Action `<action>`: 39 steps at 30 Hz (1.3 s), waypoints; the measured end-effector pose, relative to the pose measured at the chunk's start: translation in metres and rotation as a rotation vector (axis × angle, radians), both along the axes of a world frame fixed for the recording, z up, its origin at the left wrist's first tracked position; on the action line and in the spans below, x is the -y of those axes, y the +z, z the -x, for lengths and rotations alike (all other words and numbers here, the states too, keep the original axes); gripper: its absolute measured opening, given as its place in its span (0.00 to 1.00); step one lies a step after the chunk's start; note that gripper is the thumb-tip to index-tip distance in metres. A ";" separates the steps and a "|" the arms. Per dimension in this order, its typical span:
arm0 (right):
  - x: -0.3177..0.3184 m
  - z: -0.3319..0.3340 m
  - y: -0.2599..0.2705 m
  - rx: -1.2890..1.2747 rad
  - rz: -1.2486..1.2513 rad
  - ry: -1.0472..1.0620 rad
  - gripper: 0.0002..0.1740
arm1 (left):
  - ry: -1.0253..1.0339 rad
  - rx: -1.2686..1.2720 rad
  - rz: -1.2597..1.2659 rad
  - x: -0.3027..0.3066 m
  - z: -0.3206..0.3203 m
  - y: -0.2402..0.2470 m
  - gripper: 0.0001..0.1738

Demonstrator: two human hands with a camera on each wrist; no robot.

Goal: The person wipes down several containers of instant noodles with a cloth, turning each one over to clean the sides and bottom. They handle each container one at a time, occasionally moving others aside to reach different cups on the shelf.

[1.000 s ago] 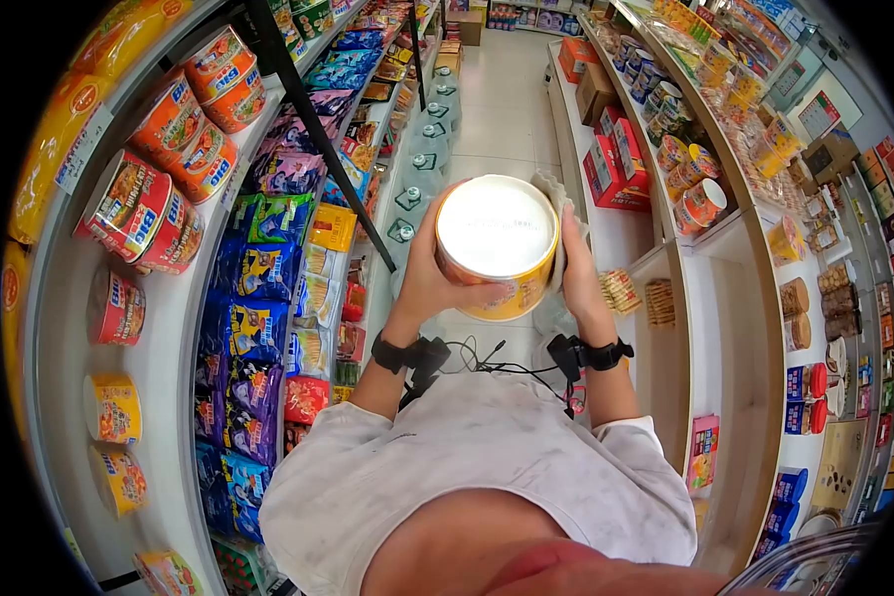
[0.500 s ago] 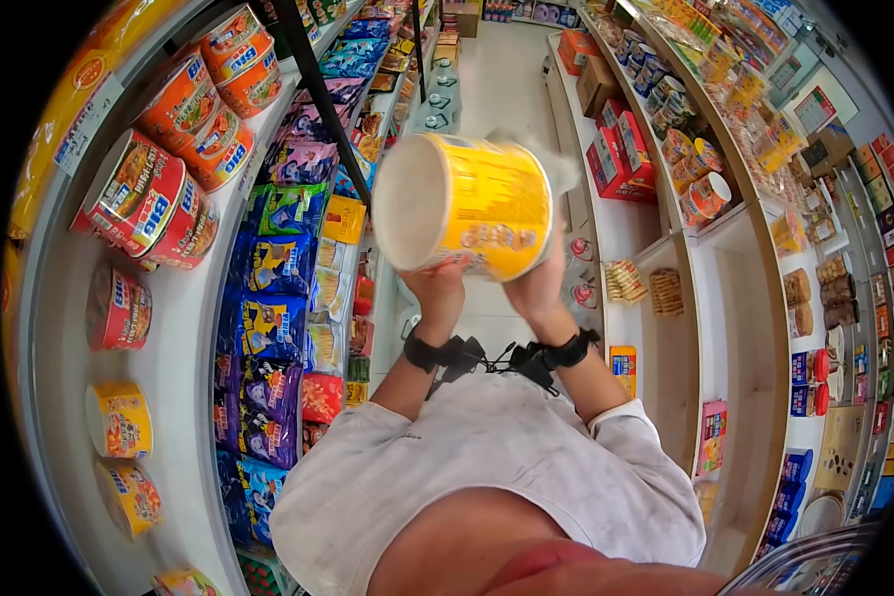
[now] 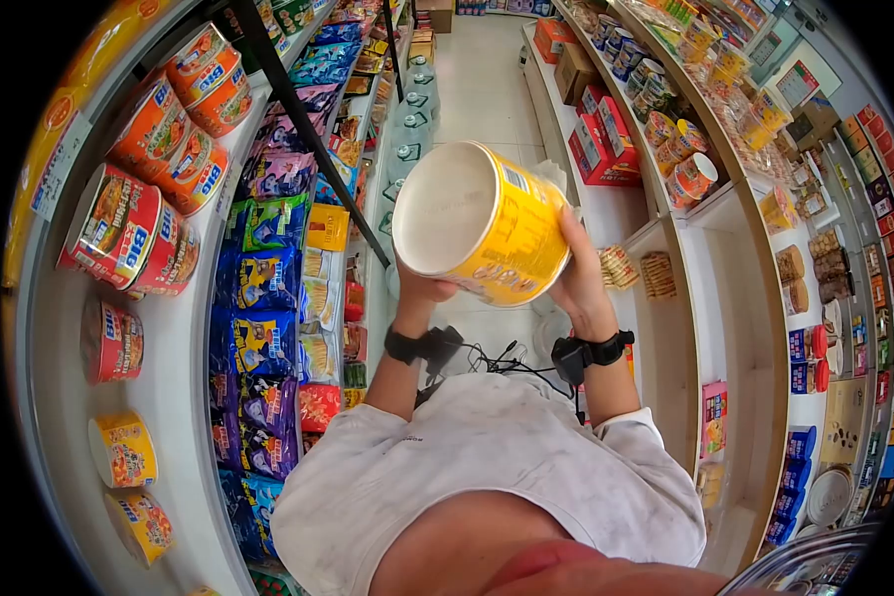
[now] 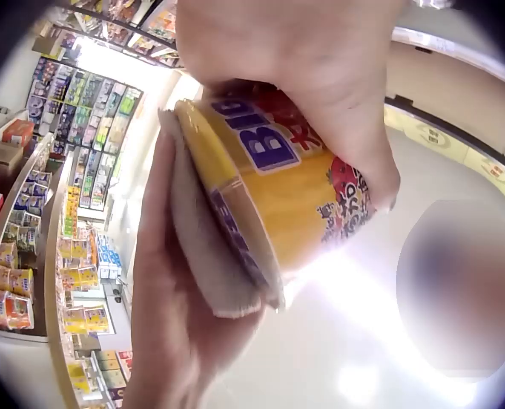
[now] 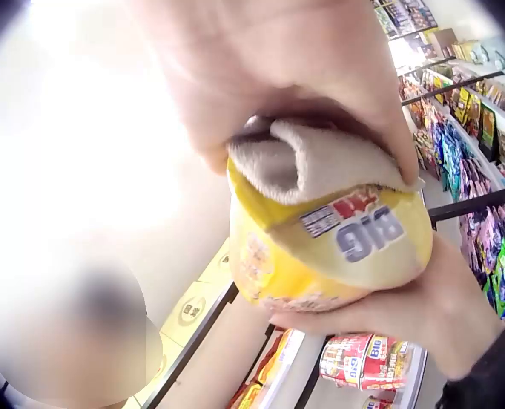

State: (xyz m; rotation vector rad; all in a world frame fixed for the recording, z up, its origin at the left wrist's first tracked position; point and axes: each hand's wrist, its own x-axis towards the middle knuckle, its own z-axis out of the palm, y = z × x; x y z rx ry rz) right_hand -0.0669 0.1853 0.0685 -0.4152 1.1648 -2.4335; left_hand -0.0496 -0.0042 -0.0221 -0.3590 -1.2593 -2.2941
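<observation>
A yellow instant noodle tub (image 3: 517,233) is tilted between my two hands in front of my chest, its pale bottom turned up and left in the head view. My left hand (image 3: 422,290) grips it from below and the left; the left wrist view shows the thumb across the printed side. At the tub's other end, my right hand (image 3: 584,278) holds a folded pale cloth (image 5: 333,162) against the printed lid. Only a corner of that cloth shows behind the tub in the head view.
On the left, a white shelf holds red noodle tubs (image 3: 129,228), orange ones (image 3: 194,174) and yellow ones (image 3: 124,449). Bagged snacks (image 3: 263,338) hang beside it. Large water bottles (image 3: 407,154) line the aisle floor. A wooden-edged shelf (image 3: 700,328) stands on the right.
The tub first shows its bottom facing up, then swings left and tips onto its side. Now it is partly tipped back, with the right hand further round its right end.
</observation>
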 end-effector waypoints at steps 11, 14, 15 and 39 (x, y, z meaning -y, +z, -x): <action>-0.080 0.054 -0.024 -0.072 -0.074 -0.422 0.28 | 0.038 -0.071 0.539 -0.073 0.036 0.086 0.69; -0.100 0.041 -0.017 -0.405 -0.280 -0.584 0.22 | -0.026 0.058 0.570 -0.095 0.067 0.092 0.71; -0.106 0.042 -0.011 -0.489 -0.287 -0.596 0.21 | -0.036 0.115 0.601 -0.106 0.076 0.096 0.74; -0.283 0.123 -0.048 0.077 0.100 -0.584 0.35 | -0.546 0.246 -0.078 -0.296 0.184 0.073 0.51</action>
